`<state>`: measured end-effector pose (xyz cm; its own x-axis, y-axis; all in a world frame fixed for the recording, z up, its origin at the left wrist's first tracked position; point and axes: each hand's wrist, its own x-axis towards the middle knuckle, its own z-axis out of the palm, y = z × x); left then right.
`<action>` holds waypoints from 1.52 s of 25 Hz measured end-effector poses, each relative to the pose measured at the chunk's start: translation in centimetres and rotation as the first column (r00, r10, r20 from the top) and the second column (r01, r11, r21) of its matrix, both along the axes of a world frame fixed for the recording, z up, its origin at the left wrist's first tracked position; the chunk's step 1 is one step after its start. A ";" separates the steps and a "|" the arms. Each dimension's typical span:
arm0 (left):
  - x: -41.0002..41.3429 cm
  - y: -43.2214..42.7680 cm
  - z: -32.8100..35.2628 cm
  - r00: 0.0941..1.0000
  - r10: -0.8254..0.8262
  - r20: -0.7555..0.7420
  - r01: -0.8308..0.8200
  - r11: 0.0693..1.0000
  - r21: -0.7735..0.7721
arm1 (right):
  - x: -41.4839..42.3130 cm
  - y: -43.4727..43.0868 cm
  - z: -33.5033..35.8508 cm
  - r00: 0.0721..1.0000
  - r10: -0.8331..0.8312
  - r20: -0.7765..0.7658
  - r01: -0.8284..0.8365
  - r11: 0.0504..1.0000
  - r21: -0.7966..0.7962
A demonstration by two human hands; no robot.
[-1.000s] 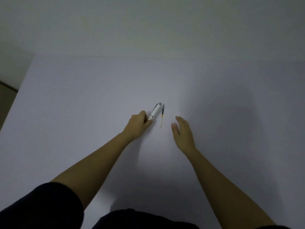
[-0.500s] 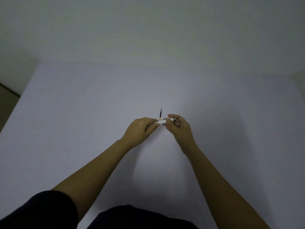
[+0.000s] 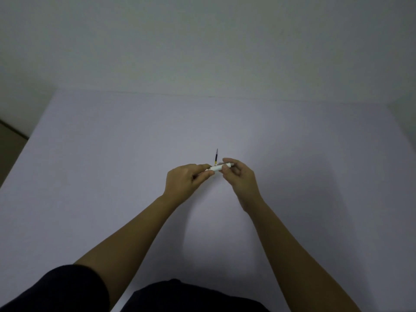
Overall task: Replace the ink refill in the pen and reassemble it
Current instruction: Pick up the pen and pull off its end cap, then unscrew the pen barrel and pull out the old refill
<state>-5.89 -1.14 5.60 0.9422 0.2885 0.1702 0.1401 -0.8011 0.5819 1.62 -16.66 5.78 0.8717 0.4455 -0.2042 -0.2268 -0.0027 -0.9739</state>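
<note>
A white pen (image 3: 218, 168) with a silver clip end is held level above the table between both hands. My left hand (image 3: 186, 181) pinches its left end with thumb and fingers. My right hand (image 3: 238, 176) grips its right end, fingers curled around it. A thin dark ink refill (image 3: 216, 157) with a yellowish lower part lies on the table just behind the pen, pointing away from me; its near end is hidden by the pen.
The pale lavender table (image 3: 112, 165) spreads wide around the hands. Its far edge meets a plain wall (image 3: 202, 41). The table's left edge drops to a darker floor (image 3: 9, 149). Dark sleeves show at the bottom.
My left hand lifted the pen off the table and turned it level; my right hand closed onto its other end. The refill stayed on the table.
</note>
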 end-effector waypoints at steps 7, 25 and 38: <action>-0.4 0.7 -1.4 0.989 0.085 -0.124 -0.111 0.970 -0.218 | 4.3 -1.2 -3.5 0.991 -0.120 0.054 0.132 0.881 -0.455; 1.6 0.5 -1.7 0.973 0.148 -0.175 -0.201 0.918 -0.341 | 5.6 0.4 -7.2 0.987 0.075 0.145 0.058 0.672 -0.739; 2.4 2.8 4.1 0.951 -0.161 -0.262 0.133 0.984 -0.120 | 8.1 0.2 4.4 0.886 0.308 0.345 -0.035 0.788 -0.615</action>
<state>-3.44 1.62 9.70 0.9822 0.1457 -0.1186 0.1879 -0.7647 0.6163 9.69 -16.50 10.18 0.8514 0.5112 -0.1176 0.2488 -0.5909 -0.7675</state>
